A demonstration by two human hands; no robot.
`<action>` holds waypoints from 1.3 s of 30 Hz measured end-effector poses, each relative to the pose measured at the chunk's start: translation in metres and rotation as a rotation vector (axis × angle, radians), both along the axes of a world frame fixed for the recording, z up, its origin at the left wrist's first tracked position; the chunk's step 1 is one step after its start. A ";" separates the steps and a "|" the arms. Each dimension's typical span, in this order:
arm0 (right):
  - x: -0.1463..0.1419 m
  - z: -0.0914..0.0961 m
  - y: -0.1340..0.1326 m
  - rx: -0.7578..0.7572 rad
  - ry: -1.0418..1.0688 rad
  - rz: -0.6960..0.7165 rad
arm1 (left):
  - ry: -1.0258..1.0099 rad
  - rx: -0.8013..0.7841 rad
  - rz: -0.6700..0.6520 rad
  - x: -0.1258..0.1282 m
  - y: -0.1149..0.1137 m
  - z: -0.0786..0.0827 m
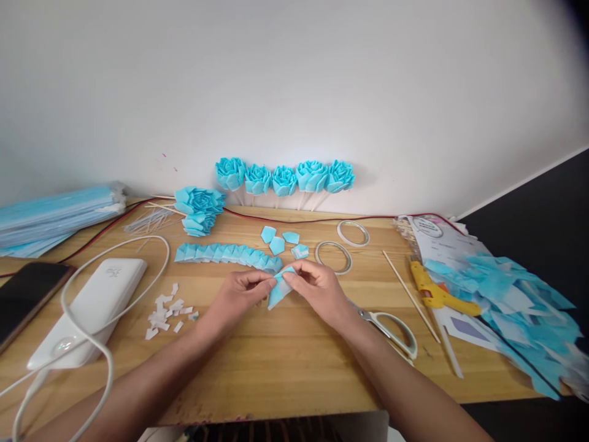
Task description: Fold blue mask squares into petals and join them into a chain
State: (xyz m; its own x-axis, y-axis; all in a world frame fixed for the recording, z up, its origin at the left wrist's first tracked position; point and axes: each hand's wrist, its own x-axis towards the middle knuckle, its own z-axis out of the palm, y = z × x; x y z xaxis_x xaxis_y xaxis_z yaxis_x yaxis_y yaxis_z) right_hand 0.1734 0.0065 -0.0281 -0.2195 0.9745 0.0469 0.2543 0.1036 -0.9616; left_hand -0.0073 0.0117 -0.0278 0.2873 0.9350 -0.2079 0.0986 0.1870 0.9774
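Both hands meet at the middle of the wooden table [285, 362]. My left hand [239, 294] and my right hand [317, 288] pinch a small light-blue folded petal piece [278, 292] between their fingertips. Just beyond lies a row of overlapping blue folded petals [225, 253]. Three loose blue petals [278, 239] lie behind it. Several finished blue paper roses on sticks [285, 178] lean against the wall, and another rose [199, 205] sits to their left.
White scissors [391, 328] lie by my right wrist, with a yellow glue gun [435, 293], wooden skewers [409, 294] and blue scraps [515, 307] further right. Two tape rings [343, 245] sit ahead. A white power bank [92, 307], cable, phone [23, 294], white paper bits [168, 310] and stacked masks [50, 215] lie left.
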 end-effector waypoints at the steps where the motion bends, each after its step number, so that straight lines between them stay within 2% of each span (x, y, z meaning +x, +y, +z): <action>1: 0.000 0.000 0.000 -0.001 0.002 -0.002 | 0.006 -0.002 -0.003 0.000 0.000 0.001; 10: -0.001 0.002 -0.001 0.066 -0.002 -0.059 | 0.020 -0.010 0.002 -0.001 0.001 -0.001; 16: -0.001 0.005 -0.001 0.468 -0.185 0.024 | -0.040 -0.086 0.026 -0.003 0.003 0.000; 19: -0.001 0.002 -0.001 0.567 -0.246 0.051 | -0.111 -0.124 0.045 -0.003 0.003 -0.004; 28: -0.001 0.001 0.000 0.572 -0.265 0.046 | -0.231 -0.107 0.022 -0.006 0.003 -0.011; 33: -0.001 0.000 0.000 0.574 -0.268 0.039 | -0.132 -0.033 -0.025 -0.008 0.005 -0.009; 37: -0.002 0.002 -0.002 0.581 -0.266 0.053 | -0.078 -0.018 0.002 -0.007 0.005 -0.007; 39: -0.001 0.005 -0.003 0.516 -0.229 0.071 | -0.068 -0.026 0.021 -0.006 0.005 -0.007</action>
State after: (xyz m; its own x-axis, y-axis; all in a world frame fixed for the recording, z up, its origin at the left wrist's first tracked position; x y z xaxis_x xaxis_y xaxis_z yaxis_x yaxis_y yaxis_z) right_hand 0.1726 0.0035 -0.0228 -0.3447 0.8202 0.4566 0.4256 0.5701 -0.7028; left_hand -0.0137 0.0166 -0.0347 0.2823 0.9354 -0.2129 0.0281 0.2137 0.9765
